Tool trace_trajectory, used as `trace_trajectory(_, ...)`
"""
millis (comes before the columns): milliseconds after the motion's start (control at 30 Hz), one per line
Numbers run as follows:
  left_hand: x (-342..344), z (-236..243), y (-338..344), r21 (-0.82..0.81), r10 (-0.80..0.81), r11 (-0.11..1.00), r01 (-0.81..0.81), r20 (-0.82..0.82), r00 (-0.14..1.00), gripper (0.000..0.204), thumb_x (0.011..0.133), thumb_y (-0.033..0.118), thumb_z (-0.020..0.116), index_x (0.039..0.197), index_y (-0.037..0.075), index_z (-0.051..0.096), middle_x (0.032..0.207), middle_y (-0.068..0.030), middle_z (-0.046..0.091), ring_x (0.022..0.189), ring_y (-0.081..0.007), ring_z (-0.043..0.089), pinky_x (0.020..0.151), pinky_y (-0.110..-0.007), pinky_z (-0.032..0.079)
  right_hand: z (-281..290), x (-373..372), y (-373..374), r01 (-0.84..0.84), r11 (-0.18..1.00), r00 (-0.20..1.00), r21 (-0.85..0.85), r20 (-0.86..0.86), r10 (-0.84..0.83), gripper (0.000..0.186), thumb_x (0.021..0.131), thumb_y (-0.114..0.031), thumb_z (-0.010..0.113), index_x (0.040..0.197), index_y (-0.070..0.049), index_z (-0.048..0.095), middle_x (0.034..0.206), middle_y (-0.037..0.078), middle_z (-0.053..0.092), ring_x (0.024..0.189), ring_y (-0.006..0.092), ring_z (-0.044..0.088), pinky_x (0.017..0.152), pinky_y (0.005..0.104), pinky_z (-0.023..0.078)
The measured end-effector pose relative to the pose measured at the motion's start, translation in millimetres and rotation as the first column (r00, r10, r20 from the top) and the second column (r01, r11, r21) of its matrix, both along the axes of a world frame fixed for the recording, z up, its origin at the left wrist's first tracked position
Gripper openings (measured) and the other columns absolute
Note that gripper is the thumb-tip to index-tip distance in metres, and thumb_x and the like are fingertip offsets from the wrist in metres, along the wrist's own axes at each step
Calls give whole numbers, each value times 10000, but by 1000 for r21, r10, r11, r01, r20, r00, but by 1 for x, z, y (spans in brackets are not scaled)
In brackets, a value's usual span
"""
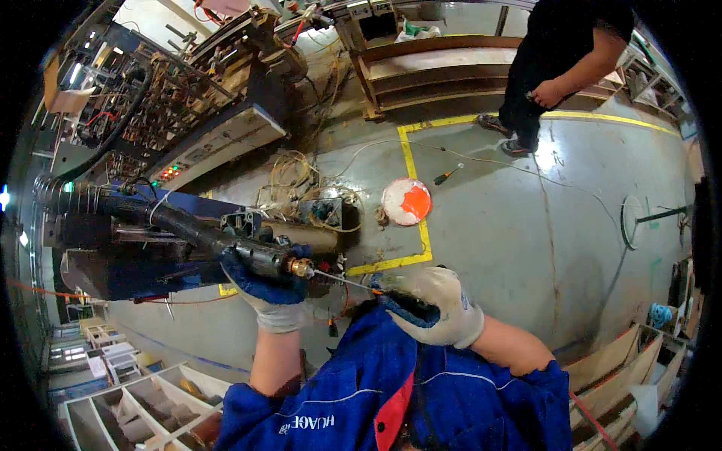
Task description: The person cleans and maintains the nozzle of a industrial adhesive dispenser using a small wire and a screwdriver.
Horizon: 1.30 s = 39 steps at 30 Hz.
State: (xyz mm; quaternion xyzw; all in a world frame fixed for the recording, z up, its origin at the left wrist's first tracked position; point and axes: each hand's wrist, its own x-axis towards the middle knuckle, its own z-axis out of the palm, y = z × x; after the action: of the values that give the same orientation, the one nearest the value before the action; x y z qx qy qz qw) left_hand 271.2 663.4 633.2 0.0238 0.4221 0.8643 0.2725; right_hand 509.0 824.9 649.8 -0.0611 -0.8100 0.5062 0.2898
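Observation:
A thick black cylinder (259, 258) on the machine runs in from the left and ends in a brass fitting (301, 267). My left hand (263, 289), in a white glove with a blue palm, is closed around the cylinder's underside just behind that fitting. My right hand (436, 301), gloved alike, is wrapped round a screwdriver (342, 280) with an orange-tinged handle end. Its thin metal shaft points left, with the tip at or very near the brass fitting; whether they touch I cannot tell. Most of the handle is hidden in my fist.
A large machine (218, 146) with lit buttons fills the left. Beyond my hands, a white-and-orange round lid or bucket (406, 201) and another screwdriver (448, 174) lie near a yellow floor line (410, 154). A person (556, 68) stands far right. Wooden compartments (143, 402) stand lower left.

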Motion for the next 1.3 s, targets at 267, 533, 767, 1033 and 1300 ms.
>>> trace_trajectory(267,15,40,17,110,-90,991,82,66,994,660,933,667,457,1349,161,540,955,-169,713,753,-358,714,737,-575,607,-3,-5,8,-36,996,996,-85,-88,29,395,766,-138,754,1146,-63,682,813,140,661,714,329,658,633,412,517)
trace_trajectory(533,18,49,17,55,-39,998,34,95,995,707,900,693,495,1312,122,558,929,-165,717,723,-350,706,708,-532,609,18,-1,8,-78,996,990,-47,-121,72,432,756,-178,754,1167,-81,664,750,103,624,642,317,620,568,411,473)
trace_trajectory(767,22,56,15,113,-158,983,145,119,980,792,863,700,547,1314,48,547,1181,-158,641,1002,-323,639,738,-450,602,34,2,17,-12,995,994,96,-105,23,442,731,-212,756,1153,-112,670,700,78,575,604,302,599,537,411,455)
trace_trajectory(1033,22,47,9,-86,-18,996,15,-38,999,841,835,710,572,1336,36,533,1265,-139,614,1035,-267,614,729,-379,579,44,-3,23,-3,987,997,162,-81,16,354,724,-224,745,1059,-127,686,690,72,569,600,292,600,527,409,451)
trace_trajectory(1300,18,47,9,118,-103,990,82,178,979,732,886,703,509,1332,123,544,911,-160,704,747,-364,702,711,-541,605,70,-18,46,-150,946,988,287,83,131,221,748,-264,717,928,-142,679,716,76,631,676,301,660,577,444,480)
